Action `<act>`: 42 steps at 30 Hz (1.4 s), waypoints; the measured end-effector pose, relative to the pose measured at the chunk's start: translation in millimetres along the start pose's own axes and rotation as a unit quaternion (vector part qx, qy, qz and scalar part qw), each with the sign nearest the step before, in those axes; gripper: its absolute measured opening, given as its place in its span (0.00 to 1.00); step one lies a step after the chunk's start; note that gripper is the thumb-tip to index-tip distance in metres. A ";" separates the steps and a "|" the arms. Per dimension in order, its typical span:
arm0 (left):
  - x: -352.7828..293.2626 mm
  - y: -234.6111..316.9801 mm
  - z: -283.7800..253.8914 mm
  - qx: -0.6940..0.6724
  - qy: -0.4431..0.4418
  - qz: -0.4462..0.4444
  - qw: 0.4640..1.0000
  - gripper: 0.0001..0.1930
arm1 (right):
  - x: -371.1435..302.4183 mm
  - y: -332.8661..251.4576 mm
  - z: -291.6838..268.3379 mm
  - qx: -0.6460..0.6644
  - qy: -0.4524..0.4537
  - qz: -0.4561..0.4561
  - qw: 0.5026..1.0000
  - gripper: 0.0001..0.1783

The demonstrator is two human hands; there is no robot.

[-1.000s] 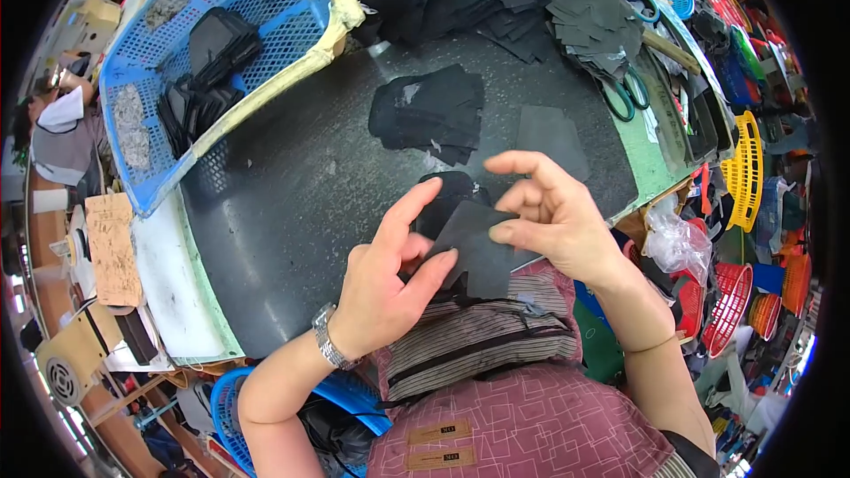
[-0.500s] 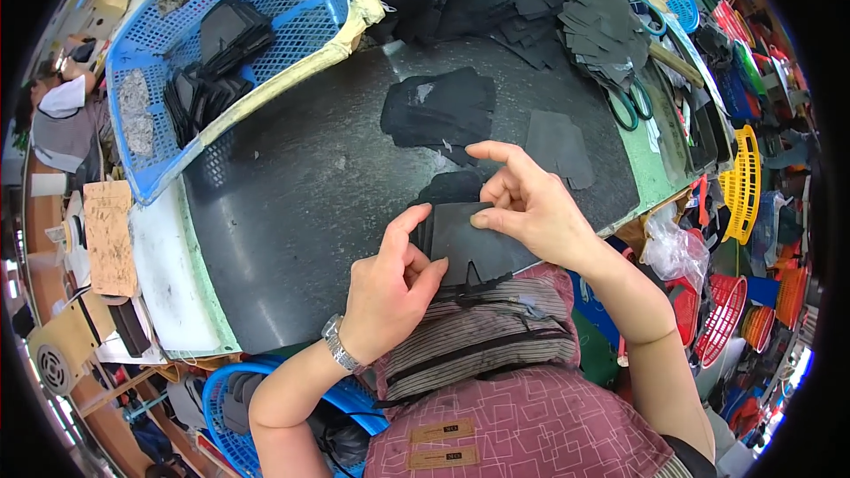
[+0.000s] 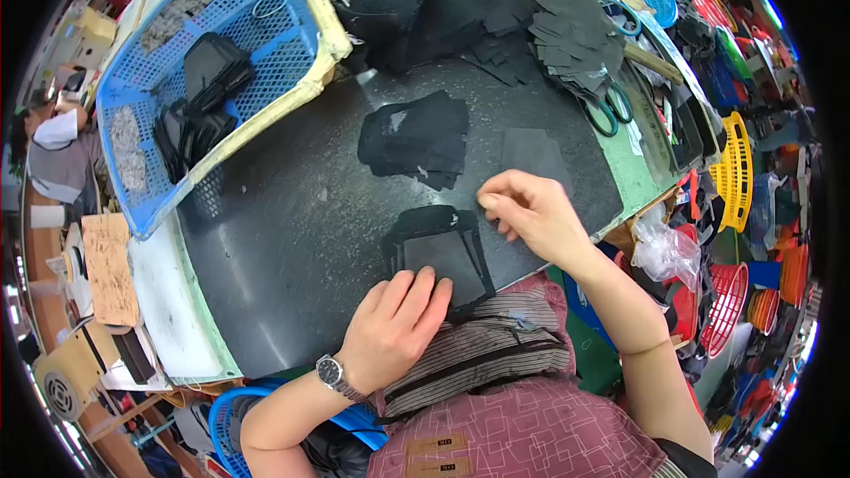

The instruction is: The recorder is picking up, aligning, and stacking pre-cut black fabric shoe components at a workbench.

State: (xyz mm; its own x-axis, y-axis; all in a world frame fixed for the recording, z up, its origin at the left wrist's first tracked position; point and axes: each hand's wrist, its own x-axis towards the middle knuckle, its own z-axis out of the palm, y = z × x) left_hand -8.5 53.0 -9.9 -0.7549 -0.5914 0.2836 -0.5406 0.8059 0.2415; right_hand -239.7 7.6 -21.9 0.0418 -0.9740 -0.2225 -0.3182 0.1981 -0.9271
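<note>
My left hand [image 3: 392,327] lies with fingers stretched out on a dark grey flat piece [image 3: 438,258]. This piece rests on a small stack of black pieces [image 3: 416,223] at the near edge of the board. To the right, my right hand [image 3: 537,215] is raised apart from the stack, thumb and forefinger pressed together; whether anything small is between them is hidden. Beyond the stack lies a larger pile of black pieces [image 3: 414,137]. A single grey piece [image 3: 536,152] lies on the board behind my right hand.
The black board [image 3: 283,212] covers most of the table. A blue basket [image 3: 257,49] with black pieces stands far left. Heaped black sheets [image 3: 478,22] and fanned grey pieces [image 3: 575,31] lie at the back. Dark green scissors [image 3: 611,111] rest at the right. A blue basket [image 3: 226,425] sits below the table.
Both hands held the grey piece between them before. Now the piece lies flat on the stack under my left fingers, and my right hand has let go and moved off to the right.
</note>
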 end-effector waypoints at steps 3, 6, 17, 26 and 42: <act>-3.2 -2.3 3.9 0.004 0.000 0.002 1.000 0.19 | 12.8 -8.3 9.7 0.037 -0.132 0.165 0.977 0.23; -2.2 -1.1 7.4 0.020 0.007 0.016 1.000 0.18 | 23.5 -19.7 11.7 -0.043 -0.159 0.172 0.971 0.24; -0.6 -3.1 5.0 0.009 0.003 0.015 1.000 0.19 | 23.5 7.3 -10.1 -0.220 -0.005 -0.184 0.958 0.05; 34.2 -4.8 -13.7 -0.044 -0.115 -0.028 0.992 0.14 | -9.8 -4.0 20.2 -0.197 0.021 -0.339 0.920 0.10; 11.8 -18.0 6.5 -0.552 -0.104 -0.260 0.785 0.46 | -16.0 -32.7 17.1 -0.115 -0.187 -0.295 0.930 0.21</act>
State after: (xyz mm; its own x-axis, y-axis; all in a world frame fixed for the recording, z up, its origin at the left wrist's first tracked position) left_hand -10.1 31.7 -16.9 -0.6456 -0.7217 -0.2498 -0.2308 -0.1274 0.9646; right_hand -213.7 18.7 6.9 0.5856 -0.7916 0.1745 -0.3285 -0.4285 -0.8417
